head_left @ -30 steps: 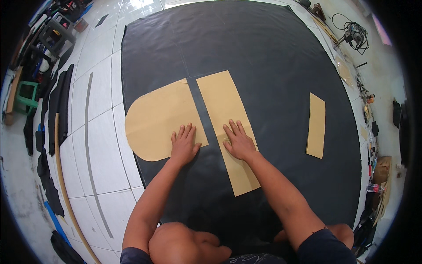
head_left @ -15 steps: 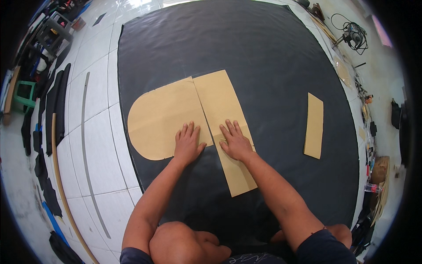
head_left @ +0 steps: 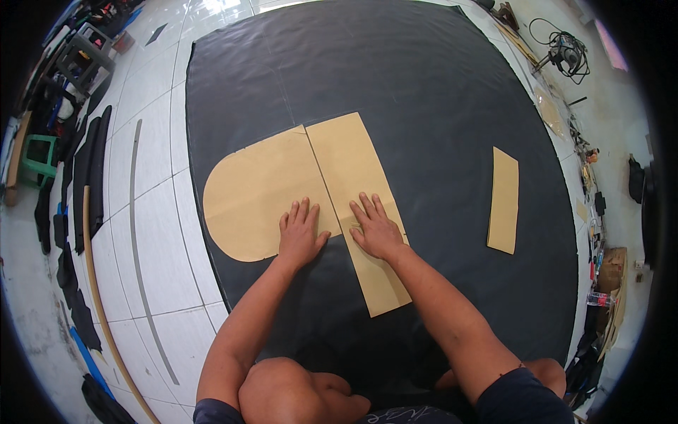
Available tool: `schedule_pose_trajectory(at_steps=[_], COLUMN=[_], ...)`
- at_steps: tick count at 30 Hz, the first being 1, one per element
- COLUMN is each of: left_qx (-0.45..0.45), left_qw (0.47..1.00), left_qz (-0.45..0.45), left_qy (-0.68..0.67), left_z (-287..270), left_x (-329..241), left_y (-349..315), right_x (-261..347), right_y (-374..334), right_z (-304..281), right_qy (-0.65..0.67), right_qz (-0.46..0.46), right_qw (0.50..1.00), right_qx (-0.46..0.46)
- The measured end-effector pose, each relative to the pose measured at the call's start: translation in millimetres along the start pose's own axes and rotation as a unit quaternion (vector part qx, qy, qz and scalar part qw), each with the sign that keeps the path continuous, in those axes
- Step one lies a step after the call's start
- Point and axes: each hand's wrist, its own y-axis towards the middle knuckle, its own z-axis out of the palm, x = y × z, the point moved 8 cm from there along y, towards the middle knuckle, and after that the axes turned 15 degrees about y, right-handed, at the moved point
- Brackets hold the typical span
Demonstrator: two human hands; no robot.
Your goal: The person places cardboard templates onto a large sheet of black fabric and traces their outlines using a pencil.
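Note:
Two tan cardboard pattern pieces lie flat on a large black sheet [head_left: 466,106] of smooth material. The left piece [head_left: 254,184] has a rounded left end and a straight right edge. Along that edge sits the long four-sided piece [head_left: 346,155], which reaches further toward me. My left hand [head_left: 302,230] rests open on the near right part of the rounded piece, fingers pointing away from me. Spread over the middle of the long piece, my right hand [head_left: 374,227] is open too. A smaller narrow tan piece [head_left: 503,201] lies apart to the right.
White floor tiles [head_left: 159,247] border the sheet on the left, with a thin grey strip [head_left: 138,233], a wooden pole [head_left: 92,261] and dark rolls [head_left: 90,177]. A green stool [head_left: 40,157] stands further left. A corded tool [head_left: 565,56] lies at the far right.
The narrow gap between the two cardboard pieces has closed, and their straight edges now meet. Both hands stay flat on the pieces, in almost the same place.

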Motion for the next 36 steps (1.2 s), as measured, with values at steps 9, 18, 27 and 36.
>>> schedule_pose_trajectory(at_steps=[9,18,27,36], left_qx=[-0.002,0.004,0.025,0.028], left_qw=[1.0,1.0,0.999,0.999], left_qz=[0.003,0.007,0.022,0.021], left_qy=[-0.004,0.006,0.006,0.012], left_z=[-1.0,-2.1,1.7,0.6], left_x=[0.6,0.1,5.5,3.1], left_y=[2.9,0.3,-0.8,2.3], right_x=[-4.3,-5.2,-3.6,-4.1], right_y=[2.1,0.4,6.5,7.0], right_z=[4.8,5.3,3.4,1.7], right_qy=[-0.004,0.002,-0.025,-0.037], right_qz=[-0.013,-0.027,-0.027,-0.02], right_qw=[1.0,0.999,0.999,0.999], right_qx=[-0.015,-0.033,-0.021,-0.005])
